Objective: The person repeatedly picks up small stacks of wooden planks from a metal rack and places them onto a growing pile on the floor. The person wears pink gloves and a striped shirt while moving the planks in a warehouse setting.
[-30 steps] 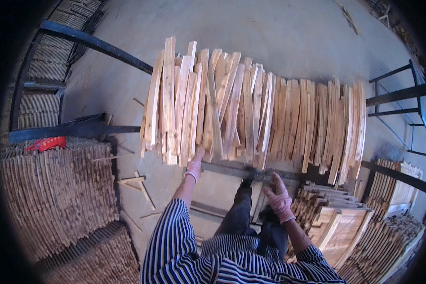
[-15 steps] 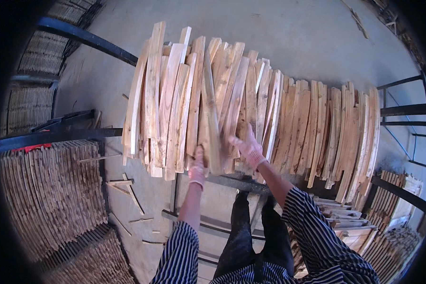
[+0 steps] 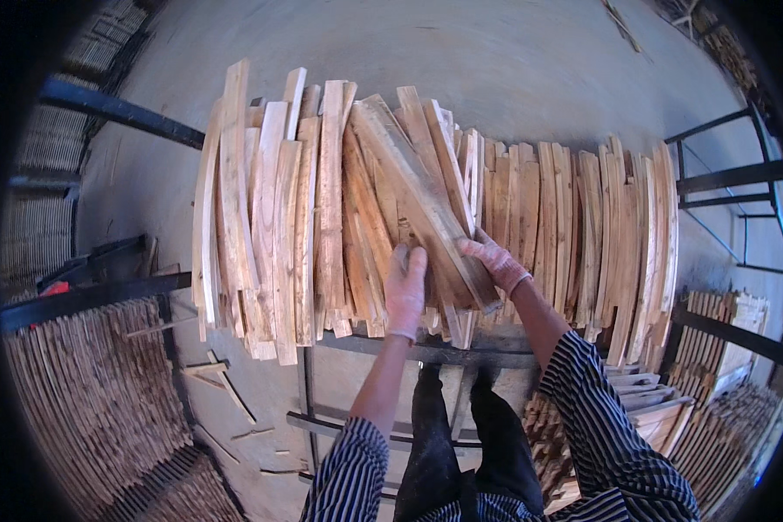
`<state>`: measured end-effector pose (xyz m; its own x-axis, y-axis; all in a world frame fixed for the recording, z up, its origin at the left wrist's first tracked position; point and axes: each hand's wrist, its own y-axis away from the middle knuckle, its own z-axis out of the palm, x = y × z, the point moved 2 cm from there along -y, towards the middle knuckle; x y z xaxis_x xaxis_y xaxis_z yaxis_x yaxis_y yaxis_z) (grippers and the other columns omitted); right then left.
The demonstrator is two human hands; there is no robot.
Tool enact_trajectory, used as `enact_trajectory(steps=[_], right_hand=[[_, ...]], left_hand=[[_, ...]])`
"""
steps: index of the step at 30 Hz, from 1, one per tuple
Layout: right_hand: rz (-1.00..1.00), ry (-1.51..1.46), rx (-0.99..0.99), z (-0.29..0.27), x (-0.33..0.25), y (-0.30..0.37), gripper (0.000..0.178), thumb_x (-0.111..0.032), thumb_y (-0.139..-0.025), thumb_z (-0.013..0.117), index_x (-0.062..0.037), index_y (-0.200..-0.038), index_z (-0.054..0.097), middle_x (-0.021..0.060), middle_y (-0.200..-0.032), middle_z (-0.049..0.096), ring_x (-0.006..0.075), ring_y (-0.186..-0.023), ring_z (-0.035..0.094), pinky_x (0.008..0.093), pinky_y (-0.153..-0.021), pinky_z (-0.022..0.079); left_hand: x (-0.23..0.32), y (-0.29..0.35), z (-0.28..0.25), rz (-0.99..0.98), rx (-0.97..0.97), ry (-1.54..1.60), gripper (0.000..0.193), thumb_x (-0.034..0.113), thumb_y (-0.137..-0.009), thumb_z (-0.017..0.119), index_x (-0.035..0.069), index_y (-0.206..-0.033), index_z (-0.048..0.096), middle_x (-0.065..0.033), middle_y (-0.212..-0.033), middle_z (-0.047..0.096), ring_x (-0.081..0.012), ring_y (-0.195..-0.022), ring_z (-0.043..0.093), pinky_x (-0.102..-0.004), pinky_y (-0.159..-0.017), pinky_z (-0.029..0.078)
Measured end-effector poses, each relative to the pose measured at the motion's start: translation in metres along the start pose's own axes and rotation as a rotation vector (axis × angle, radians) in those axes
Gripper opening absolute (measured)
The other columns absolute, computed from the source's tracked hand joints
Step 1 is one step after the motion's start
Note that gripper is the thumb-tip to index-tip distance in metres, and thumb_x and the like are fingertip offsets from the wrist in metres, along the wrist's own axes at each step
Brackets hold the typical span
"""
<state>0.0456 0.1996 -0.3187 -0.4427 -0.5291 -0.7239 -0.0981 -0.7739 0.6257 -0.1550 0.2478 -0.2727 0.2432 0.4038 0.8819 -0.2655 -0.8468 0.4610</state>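
A wooden plank [image 3: 422,200] lies slantwise over the row of upright-packed planks [image 3: 313,226], its far end to the left and its near end to the right. My right hand [image 3: 498,263], in a pale pink glove, is closed on the plank's right edge near its lower end. My left hand [image 3: 405,291], gloved alike, grips at its left side, fingers pointing away from me. The fingertips of my left hand are partly hidden against the wood. Planks around both hands lean at uneven angles.
A dark metal frame [image 3: 426,350] runs under the row. Stacks of wooden strips [image 3: 96,383] stand at the lower left, with more stacked wood [image 3: 713,348] at the right. Loose offcuts [image 3: 226,387] lie on the floor. Black metal bars [image 3: 126,111] jut out at both sides.
The plank between my hands has tipped from nearly straight to a slant, its near end swinging right. Both hands have moved right along the row, and the view has shifted.
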Motion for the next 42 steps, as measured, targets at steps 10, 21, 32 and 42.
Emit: enact_trajectory(steps=[10, 21, 32, 42], right_hand=[[0.009, 0.012, -0.149, 0.008, 0.025, 0.062, 0.114, -0.052, -0.069, 0.090, 0.0052, -0.150, 0.035, 0.0169, -0.131, 0.061, 0.0249, -0.119, 0.060, 0.0381, -0.101, 0.051], [-0.021, -0.268, -0.393, 0.010, 0.154, 0.172, 0.086, -0.015, -0.101, 0.060, -0.0071, -0.163, 0.001, 0.0154, -0.123, 0.058, 0.0174, -0.109, 0.057, 0.0348, -0.097, 0.048], [-0.003, -0.200, -0.095, 0.042, 0.046, 0.290, 0.129, -0.045, -0.069, 0.091, 0.0055, -0.158, 0.012, 0.0180, -0.145, 0.051, 0.0242, -0.130, 0.051, 0.0359, -0.111, 0.040], [-0.270, 0.165, 0.376, -0.002, -0.093, 0.444, 0.118, -0.044, -0.064, 0.092, 0.0008, -0.154, 0.029, 0.0179, -0.137, 0.058, 0.0240, -0.130, 0.053, 0.0383, -0.109, 0.044]], left_hand=[[-0.035, 0.028, 0.006, -0.365, -0.177, 0.029, 0.100, 0.068, -0.088, 0.063, -0.002, -0.154, 0.035, -0.0177, -0.150, 0.049, -0.0286, -0.140, 0.045, -0.0367, -0.117, 0.033], [-0.072, 0.180, 0.001, -0.665, -0.141, 0.358, 0.085, 0.058, -0.089, 0.072, 0.010, -0.153, 0.042, -0.0052, -0.146, 0.054, -0.0244, -0.133, 0.050, -0.0406, -0.114, 0.040], [0.014, 0.169, 0.028, -0.487, -0.505, 0.562, 0.089, 0.073, -0.091, 0.055, 0.005, -0.148, 0.044, -0.0159, -0.139, 0.058, -0.0331, -0.123, 0.059, -0.0464, -0.106, 0.049], [0.121, 0.229, 0.090, 0.286, -0.937, -0.202, 0.048, 0.029, -0.090, 0.071, 0.006, -0.131, 0.062, -0.0129, -0.126, 0.065, -0.0232, -0.116, 0.063, -0.0352, -0.104, 0.049]])
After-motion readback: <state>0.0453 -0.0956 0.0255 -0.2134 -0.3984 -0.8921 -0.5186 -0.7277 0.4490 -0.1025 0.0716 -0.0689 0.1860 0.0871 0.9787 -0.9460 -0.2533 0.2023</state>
